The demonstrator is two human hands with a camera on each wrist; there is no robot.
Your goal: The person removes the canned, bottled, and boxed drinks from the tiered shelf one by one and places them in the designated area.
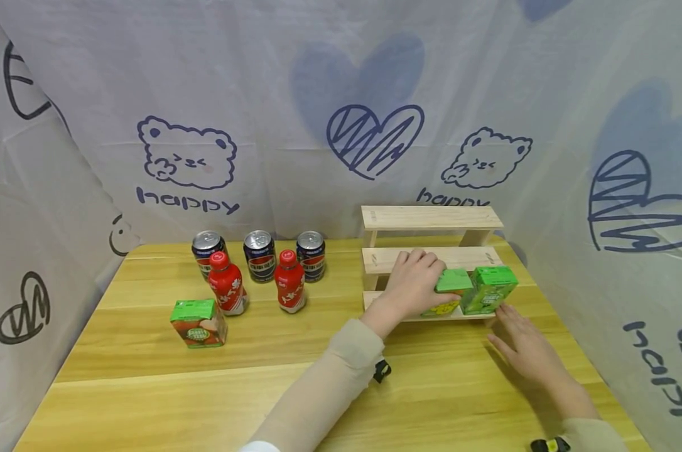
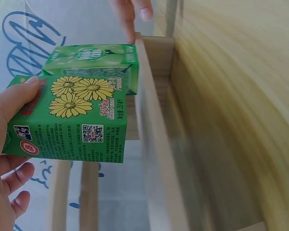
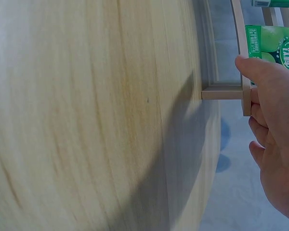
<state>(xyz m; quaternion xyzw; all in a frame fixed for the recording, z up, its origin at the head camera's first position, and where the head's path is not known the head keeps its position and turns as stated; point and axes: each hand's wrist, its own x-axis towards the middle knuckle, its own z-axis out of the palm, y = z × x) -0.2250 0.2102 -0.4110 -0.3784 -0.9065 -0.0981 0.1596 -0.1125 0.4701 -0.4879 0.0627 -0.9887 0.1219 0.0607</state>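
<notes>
My left hand [image 1: 414, 282] grips a green drink carton with yellow chrysanthemums [image 2: 72, 115], thumb on its printed front and fingers around the far side. The carton's base is close over the lowest board of a small wooden three-tier rack [image 1: 431, 217]. Beside it, a green apple juice carton [image 1: 490, 290] stands on that same board, at the right end. My right hand [image 1: 530, 345] is at the rack's right end, its fingers extended to the board's end below the apple carton. From the right wrist view, the thumb [image 3: 253, 66] overlaps the board's edge.
Left of the rack stand three dark blue cans [image 1: 259, 257] at the table's back. Two red bottles [image 1: 290, 282] are in front of them. Nearer me is a red and green juice carton [image 1: 198, 326]. Printed white cloth [image 1: 284, 75] hangs behind the wooden table [image 1: 205, 402].
</notes>
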